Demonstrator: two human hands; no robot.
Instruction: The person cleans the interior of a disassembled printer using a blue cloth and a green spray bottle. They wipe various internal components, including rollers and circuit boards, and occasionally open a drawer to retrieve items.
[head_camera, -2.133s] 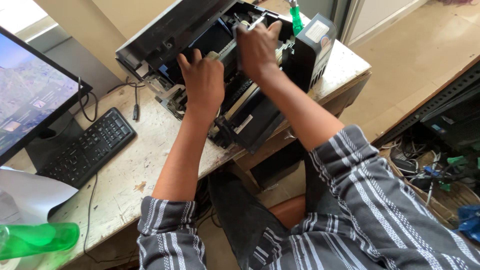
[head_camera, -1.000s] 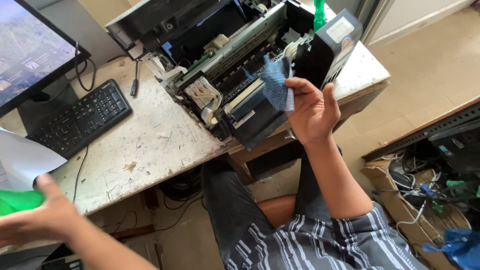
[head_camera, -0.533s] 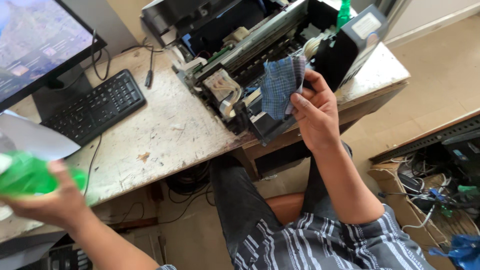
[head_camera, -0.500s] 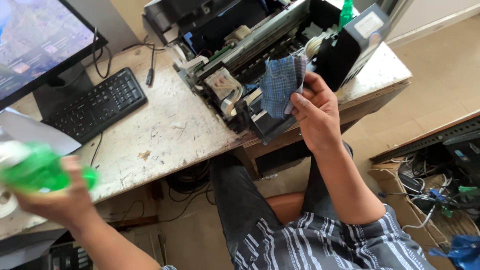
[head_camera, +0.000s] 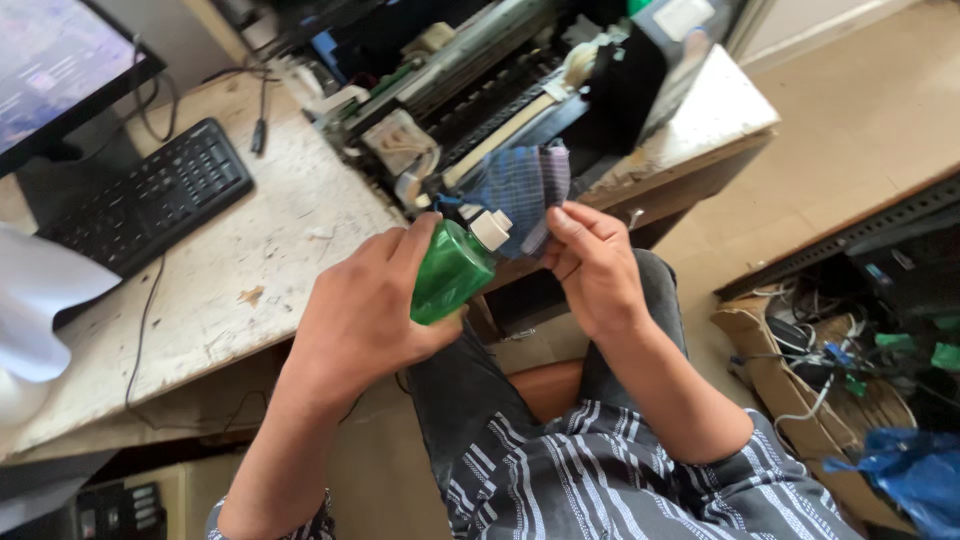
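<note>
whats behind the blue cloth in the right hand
Behind the blue cloth, held up by the right hand, sits the opened printer on the desk. The cloth covers the printer's front edge there, so that part cannot be seen.

Black keyboard (head_camera: 150, 195) on worn desk (head_camera: 250, 290) (monitor (head_camera: 60, 80) behind); cardboard box (head_camera: 790, 400) on floor.

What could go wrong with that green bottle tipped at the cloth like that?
The left hand tips the green bottle with its white cap against the blue cloth in the right hand. Liquid might miss the cloth and drip onto the trousers. It might also splash the open printer just behind, wetting its insides.
</note>
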